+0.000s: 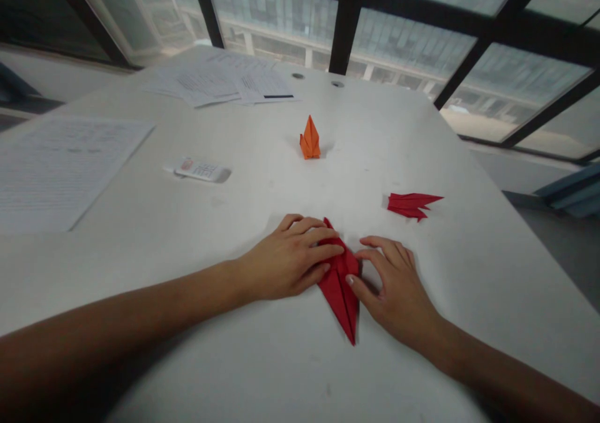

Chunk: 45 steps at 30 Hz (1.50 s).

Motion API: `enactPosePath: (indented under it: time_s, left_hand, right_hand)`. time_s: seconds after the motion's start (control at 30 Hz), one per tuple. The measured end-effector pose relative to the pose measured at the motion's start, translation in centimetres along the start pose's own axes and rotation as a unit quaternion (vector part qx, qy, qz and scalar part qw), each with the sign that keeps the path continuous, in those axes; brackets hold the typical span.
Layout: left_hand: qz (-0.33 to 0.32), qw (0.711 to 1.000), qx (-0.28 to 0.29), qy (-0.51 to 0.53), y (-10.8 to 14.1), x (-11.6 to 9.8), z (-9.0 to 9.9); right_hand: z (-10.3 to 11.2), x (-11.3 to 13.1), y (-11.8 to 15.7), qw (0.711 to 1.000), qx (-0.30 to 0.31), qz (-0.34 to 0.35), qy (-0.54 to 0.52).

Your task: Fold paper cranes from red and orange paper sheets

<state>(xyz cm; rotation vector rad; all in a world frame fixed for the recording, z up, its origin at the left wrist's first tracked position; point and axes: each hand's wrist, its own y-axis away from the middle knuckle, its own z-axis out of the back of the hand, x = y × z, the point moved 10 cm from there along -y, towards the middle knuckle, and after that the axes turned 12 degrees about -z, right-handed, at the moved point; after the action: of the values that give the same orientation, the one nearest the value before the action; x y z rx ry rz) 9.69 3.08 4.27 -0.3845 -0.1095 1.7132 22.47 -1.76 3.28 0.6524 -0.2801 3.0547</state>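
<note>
A folded red paper (343,298) lies on the white table, its long point toward the front edge. My left hand (297,254) rests over its upper left part, with fingers spread across the paper. At the paper's right edge, my right hand (391,282) has its thumb and index finger pinching the edge, while the other fingers are curved above the table. Part of the paper's upper half is hidden under my left fingers.
An orange folded paper figure (310,139) stands farther back. To the right lies another red folded piece (412,204). A small white packet (199,170), a printed sheet (70,167) and loose papers (220,79) are at the left and back. Windows line the far side.
</note>
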Motion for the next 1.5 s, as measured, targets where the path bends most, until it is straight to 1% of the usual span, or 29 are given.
enactPosePath:
  time_s: [0.13,0.2,0.3,0.4,0.6,0.7,0.8,0.93,1.0,1.1,1.17,1.3,1.4,1.5]
  left_hand:
    - [0.01,0.999,0.006,-0.034,-0.1,-0.3,0.5]
    - [0.017,0.999,0.014,-0.038,-0.1,-0.4,0.4]
    - [0.035,0.999,0.02,-0.021,0.0,-0.3,0.0]
    - [0.046,0.999,0.011,-0.001,0.0,-0.2,-0.3]
    - [0.013,1.0,-0.007,0.005,0.0,-0.7,-0.2]
    - [0.007,1.0,0.003,0.003,0.0,-0.7,-0.3]
    - [0.003,1.0,0.014,-0.003,-0.1,-0.8,-0.4]
    - [-0.013,0.999,0.012,-0.035,-0.2,-1.1,0.1]
    - [-0.037,0.998,0.002,-0.042,-0.3,-1.5,0.5]
    - [-0.102,0.995,-0.001,-0.004,-0.3,-2.3,0.6]
    - [-0.128,0.991,0.003,0.038,-0.3,-2.5,0.6]
    - [-0.12,0.989,0.013,0.085,-0.3,-2.2,0.6]
    - [-0.116,0.989,0.029,0.088,-0.3,-2.2,0.4]
    - [-0.118,0.989,0.03,0.085,-0.4,-2.3,0.4]
  right_hand:
    - [0.3,0.0,-0.2,1.0,0.0,-0.008,-0.023]
    - [0.3,0.0,-0.3,1.0,0.0,-0.009,-0.028]
    - [0.3,-0.1,-0.3,0.999,-0.005,-0.006,-0.037]
    - [0.6,0.2,-0.2,0.998,-0.015,0.016,-0.053]
    - [1.6,2.3,0.5,0.992,-0.034,0.101,-0.07]
    - [1.7,3.4,1.2,0.986,-0.024,0.15,-0.065]
    - [1.5,4.1,1.7,0.982,-0.013,0.181,-0.046]
    - [1.6,4.7,2.1,0.98,-0.017,0.2,-0.005]
    - [1.7,5.2,2.4,0.976,-0.026,0.216,0.027]
    - [1.8,5.7,2.8,0.968,-0.043,0.235,0.073]
    - [1.8,5.8,2.9,0.966,-0.05,0.238,0.093]
    - [1.8,5.8,3.4,0.962,-0.054,0.243,0.115]
    - [1.7,5.8,3.8,0.961,-0.047,0.242,0.123]
    - [1.7,5.5,3.8,0.966,-0.048,0.223,0.119]
